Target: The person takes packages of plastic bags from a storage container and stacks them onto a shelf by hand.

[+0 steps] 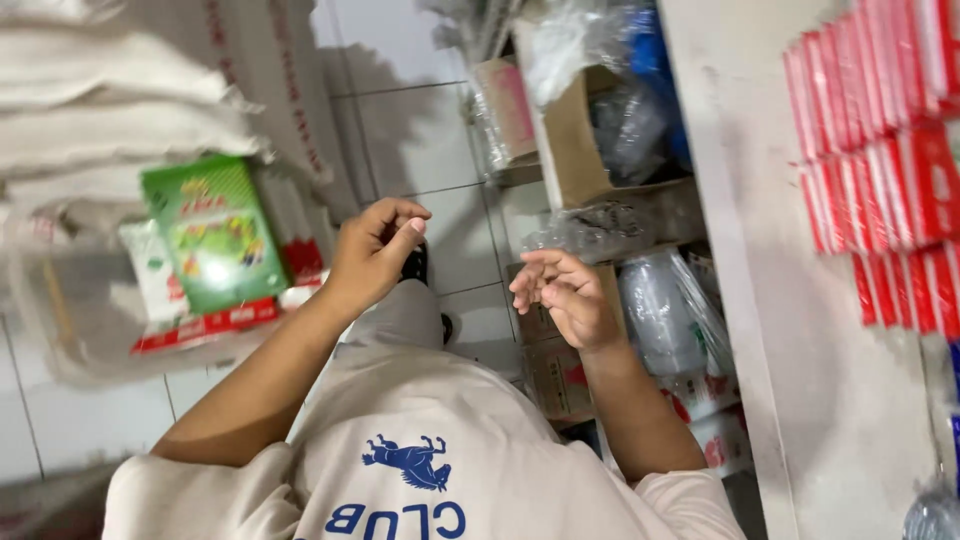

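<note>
Looking down my own body, I see my beige shirt (pixel 420 470) and my legs above a white tiled floor (pixel 420 130). My left hand (pixel 375 252) is raised in front of me, its fingers curled in and the thumb pressed against the forefinger; nothing shows in it. My right hand (pixel 562 292) hovers a little to the right, palm turned up and fingers loosely apart, holding nothing. The two hands are apart. My right hand is close to bagged clear plastic goods (pixel 660 310) on a low shelf.
A green box (pixel 215 235) sits in a clear bag at the left, under stacked white sacks (pixel 100 100). Cardboard boxes (pixel 570 140) and plastic-wrapped goods fill shelves ahead. A white upright panel (pixel 780 300) and rows of red packets (pixel 890 150) stand at the right.
</note>
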